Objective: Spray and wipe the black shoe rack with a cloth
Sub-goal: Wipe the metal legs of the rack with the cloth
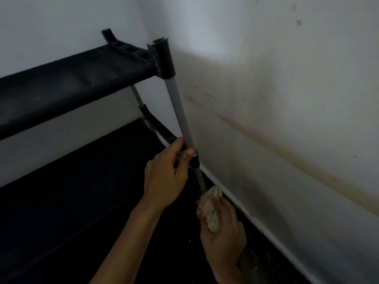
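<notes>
Black shoe rack point(67, 78) stands at nine o'clock by the stained wall point(287, 119). Left hand point(164, 177) fingers grip its grey pole point(180, 115). Right hand point(223, 238), at five o'clock, squeezes the cloth point(211, 210) against the pole's bottom.

Shoe rack in a room corner, both hands low on its front post.

The shoe rack point(67, 83) fills the view from 9 to 12 o'clock, its upper shelf over the lower one, with the wall point(287, 99) just beside it at 3 o'clock. The left hand point(166, 175) grips the post point(180, 115) at the lower joint (near centre); the right hand point(223, 236), toward 5 o'clock, holds the cloth point(211, 210) against the post below.
</notes>
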A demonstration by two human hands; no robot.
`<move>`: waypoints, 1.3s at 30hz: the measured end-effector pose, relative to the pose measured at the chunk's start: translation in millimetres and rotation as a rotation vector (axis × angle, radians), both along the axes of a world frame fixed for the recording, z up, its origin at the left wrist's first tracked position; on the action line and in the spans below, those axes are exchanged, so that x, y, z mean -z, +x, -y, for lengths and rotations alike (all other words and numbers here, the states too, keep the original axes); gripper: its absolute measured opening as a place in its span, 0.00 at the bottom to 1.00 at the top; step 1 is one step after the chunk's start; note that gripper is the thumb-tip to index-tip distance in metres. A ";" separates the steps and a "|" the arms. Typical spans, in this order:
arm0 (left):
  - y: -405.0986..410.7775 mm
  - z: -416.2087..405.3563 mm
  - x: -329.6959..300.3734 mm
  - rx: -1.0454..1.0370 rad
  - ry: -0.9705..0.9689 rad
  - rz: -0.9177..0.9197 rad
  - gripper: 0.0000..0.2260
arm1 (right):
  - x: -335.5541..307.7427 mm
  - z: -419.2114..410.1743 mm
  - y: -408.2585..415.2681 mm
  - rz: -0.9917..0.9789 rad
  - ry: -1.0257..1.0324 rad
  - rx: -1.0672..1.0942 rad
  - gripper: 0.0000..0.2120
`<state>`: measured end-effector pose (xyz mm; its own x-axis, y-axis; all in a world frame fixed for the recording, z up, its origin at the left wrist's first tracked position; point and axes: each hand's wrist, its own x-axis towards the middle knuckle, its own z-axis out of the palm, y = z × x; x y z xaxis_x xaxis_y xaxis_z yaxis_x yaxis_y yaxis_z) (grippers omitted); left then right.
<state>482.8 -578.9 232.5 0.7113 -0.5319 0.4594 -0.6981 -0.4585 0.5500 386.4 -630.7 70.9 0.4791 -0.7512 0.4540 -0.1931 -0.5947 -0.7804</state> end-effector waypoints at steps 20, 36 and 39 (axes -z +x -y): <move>0.6 0.5 2.1 -0.005 -0.019 0.050 0.12 | -15.3 0.8 32.9 0.354 0.073 -0.153 0.27; -36.6 -22.3 83.6 0.056 -0.167 0.189 0.05 | 66.5 14.0 -38.4 0.066 1.110 -0.214 0.21; -27.4 -18.0 96.9 0.073 -0.214 -0.422 0.08 | 43.0 5.6 -29.6 0.089 0.798 -0.262 0.25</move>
